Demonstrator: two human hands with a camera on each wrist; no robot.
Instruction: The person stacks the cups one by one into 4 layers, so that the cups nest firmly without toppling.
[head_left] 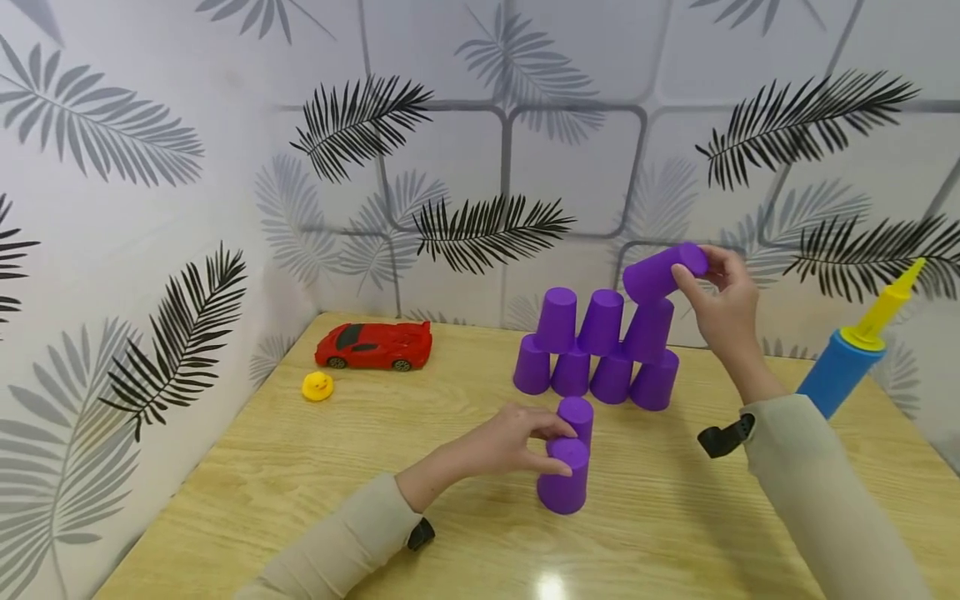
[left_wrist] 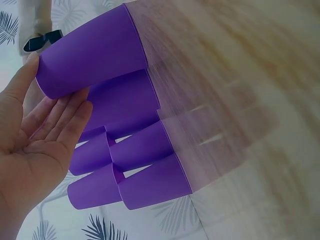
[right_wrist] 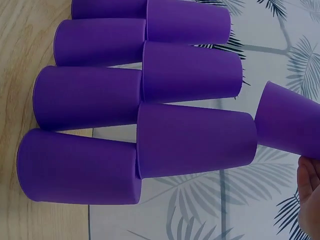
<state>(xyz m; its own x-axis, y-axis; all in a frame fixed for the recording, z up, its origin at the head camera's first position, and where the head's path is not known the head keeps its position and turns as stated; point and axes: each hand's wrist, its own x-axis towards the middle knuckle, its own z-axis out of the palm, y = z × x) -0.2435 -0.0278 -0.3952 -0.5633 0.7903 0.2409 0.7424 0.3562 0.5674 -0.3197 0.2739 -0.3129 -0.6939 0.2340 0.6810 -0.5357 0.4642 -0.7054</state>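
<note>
My right hand [head_left: 726, 300] grips a tilted purple cup [head_left: 660, 273] by its closed end, its rim side pointing left. It hangs over the right end of a stack, close to the top of the upper-row right cup [head_left: 648, 330]. Several upside-down cups form the bottom row [head_left: 612, 377], with three more above, among them a left one [head_left: 557, 321]. Nearer me, my left hand [head_left: 504, 443] pinches the top of an upside-down purple cup [head_left: 564, 482], thumb on one side and fingers on the other. Right behind that one stands another purple cup [head_left: 576, 414].
At the table's back left are a red toy car [head_left: 375, 345] and a yellow rubber duck [head_left: 317, 386]. A blue hand pump [head_left: 840, 371] with a yellow nozzle stands on the right, beside my right forearm. A leaf-patterned wall [head_left: 450, 167] borders the wooden table [head_left: 337, 467].
</note>
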